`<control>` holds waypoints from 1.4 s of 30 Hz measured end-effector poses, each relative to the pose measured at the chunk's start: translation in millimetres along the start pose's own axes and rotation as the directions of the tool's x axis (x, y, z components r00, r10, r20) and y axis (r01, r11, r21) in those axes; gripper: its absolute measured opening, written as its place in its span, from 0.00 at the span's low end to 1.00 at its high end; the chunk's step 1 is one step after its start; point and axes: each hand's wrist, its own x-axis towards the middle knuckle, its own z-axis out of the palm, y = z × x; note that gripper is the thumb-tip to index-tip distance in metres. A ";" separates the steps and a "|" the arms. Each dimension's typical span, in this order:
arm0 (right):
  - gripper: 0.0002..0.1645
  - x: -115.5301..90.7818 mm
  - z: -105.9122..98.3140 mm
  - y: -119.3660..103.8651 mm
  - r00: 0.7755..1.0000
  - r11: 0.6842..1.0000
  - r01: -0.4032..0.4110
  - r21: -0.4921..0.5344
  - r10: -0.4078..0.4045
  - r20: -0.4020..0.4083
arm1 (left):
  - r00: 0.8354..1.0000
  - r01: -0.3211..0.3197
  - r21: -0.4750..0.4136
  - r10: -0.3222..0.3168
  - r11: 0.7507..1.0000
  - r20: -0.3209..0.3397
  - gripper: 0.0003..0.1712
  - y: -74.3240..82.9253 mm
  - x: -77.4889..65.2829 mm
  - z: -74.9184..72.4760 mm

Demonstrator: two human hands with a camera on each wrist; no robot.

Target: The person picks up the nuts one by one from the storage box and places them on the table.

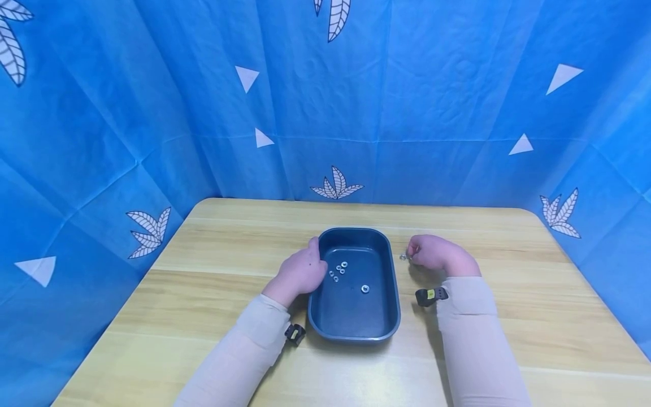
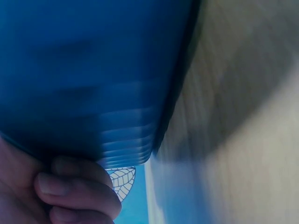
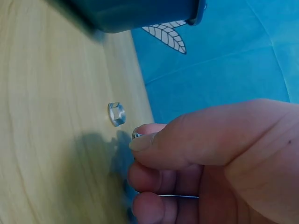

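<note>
A dark blue rectangular tray (image 1: pixel 351 319) stands on the table, with several small metal nuts (image 1: pixel 365 289) on its floor. My left hand (image 1: pixel 301 270) grips the tray's left rim, its thumb over the edge; in the left wrist view curled fingers (image 2: pixel 77 191) show beside the tray's outer wall. To the right of the tray, my right hand (image 1: pixel 432 252) is just above the table. Between thumb and forefinger it pinches a small metal nut (image 3: pixel 136 135), mostly hidden by the thumb. Another nut (image 3: pixel 117 114) lies on the tabletop close to those fingertips.
A pale wooden table (image 1: pixel 213 294) bears the tray and the loose nut. Behind it and at the sides hangs a blue curtain (image 1: pixel 315 102) with white leaves and triangles. Each wrist carries a small black camera (image 1: pixel 431 296).
</note>
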 end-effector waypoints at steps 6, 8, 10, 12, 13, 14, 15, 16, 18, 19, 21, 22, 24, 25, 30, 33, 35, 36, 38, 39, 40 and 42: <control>0.08 -0.5 1.6 3.3 1.000 1.000 0.007 0.009 -0.007 -0.001 | 1.000 -0.005 0.004 0.005 1.000 -0.001 0.41 -0.1 -0.1 0.5; 0.08 -0.4 2.2 4.8 1.000 1.000 -0.001 0.013 0.001 -0.004 | 1.000 -0.005 0.001 0.005 1.000 -0.001 0.41 -0.2 -0.6 0.6; 0.08 0.3 2.7 6.8 1.000 1.000 -0.006 0.015 0.007 -0.008 | 1.000 -0.007 -0.002 0.007 1.000 0.000 0.41 -0.4 -0.9 0.6; 0.09 0.7 3.1 8.3 1.000 1.000 -0.017 0.019 0.017 -0.015 | 1.000 -0.009 -0.005 0.009 1.000 -0.001 0.41 -0.5 -1.1 0.7; 0.10 1.0 3.4 9.1 1.000 1.000 -0.022 0.020 0.023 -0.020 | 1.000 -0.010 -0.004 0.010 1.000 -0.001 0.41 -0.7 -1.0 0.8; 0.10 0.8 3.5 9.8 0.999 1.000 -0.022 0.021 0.023 -0.022 | 1.000 -0.011 -0.002 0.011 1.000 -0.002 0.41 -0.6 -0.9 1.0; 0.10 0.6 3.6 10.4 0.999 1.000 -0.022 0.022 0.023 -0.025 | 1.000 -0.012 -0.001 0.012 1.000 -0.002 0.41 -0.6 -0.7 1.1; 0.10 0.5 3.6 10.7 0.999 1.000 -0.022 0.022 0.023 -0.028 | 1.000 -0.012 0.001 0.012 1.000 -0.004 0.41 -0.7 -0.6 1.2; 0.10 0.2 3.7 11.3 0.999 0.999 -0.023 0.023 0.024 -0.031 | 1.000 -0.012 0.003 0.012 1.000 -0.005 0.41 -0.6 -0.5 1.4; 0.10 0.0 3.7 11.4 0.999 0.999 -0.023 0.024 0.024 -0.032 | 1.000 -0.012 0.003 0.012 1.000 -0.005 0.41 -0.5 -0.5 1.4; 0.10 -0.2 3.7 11.5 0.999 0.999 -0.029 0.029 0.030 -0.034 | 1.000 -0.012 0.002 0.012 1.000 -0.005 0.41 -0.3 -0.6 1.2; 0.10 -0.2 3.8 11.5 0.999 0.999 -0.033 0.031 0.034 -0.035 | 1.000 -0.012 0.002 0.012 1.000 -0.005 0.40 -0.1 -0.6 1.1; 0.10 -0.7 3.8 11.7 0.999 0.999 -0.038 0.037 0.040 -0.036 | 1.000 -0.011 0.001 0.011 1.000 -0.003 0.40 0.2 -0.6 0.9; 0.10 -0.7 3.9 12.0 0.998 0.998 -0.041 0.038 0.043 -0.037 | 1.000 -0.011 0.000 0.011 1.000 -0.003 0.40 0.3 -0.6 0.9; 0.09 -0.6 4.0 13.4 0.998 0.998 -0.044 0.033 0.046 -0.041 | 1.000 -0.007 0.000 0.007 1.000 -0.001 0.41 0.8 -0.5 0.7; 0.08 -0.8 3.8 13.5 0.998 0.998 -0.046 0.042 0.048 -0.040 | 1.000 -0.008 0.001 0.008 1.000 0.001 0.41 1.0 -0.7 0.3; 0.07 -1.0 3.8 13.4 0.998 0.997 -0.051 0.051 0.053 -0.041 | 1.000 -0.008 0.003 0.008 1.000 0.002 0.41 1.0 -0.8 0.1; 0.07 -1.2 3.7 13.4 0.998 0.997 -0.048 0.054 0.050 -0.041 | 1.000 -0.008 0.003 0.008 1.000 0.002 0.41 0.9 -0.9 0.1; 0.07 -0.9 3.9 13.5 0.997 0.997 -0.052 0.059 0.055 -0.045 | 1.000 -0.008 0.005 0.008 1.000 0.000 0.41 0.6 -0.9 0.4; 0.06 -0.6 4.1 13.5 0.997 0.997 -0.056 0.062 0.059 -0.048 | 1.000 -0.008 0.005 0.008 1.000 -0.001 0.41 0.4 -0.9 0.6; 0.06 -0.2 4.4 13.9 0.997 0.997 -0.053 0.062 0.056 -0.050 | 1.000 -0.009 0.005 0.009 1.000 -0.002 0.41 0.2 -0.8 0.7; 0.06 0.4 4.8 14.3 0.997 0.997 -0.053 0.060 0.056 -0.054 | 1.000 -0.011 0.003 0.011 1.000 -0.004 0.41 -0.2 -0.8 0.9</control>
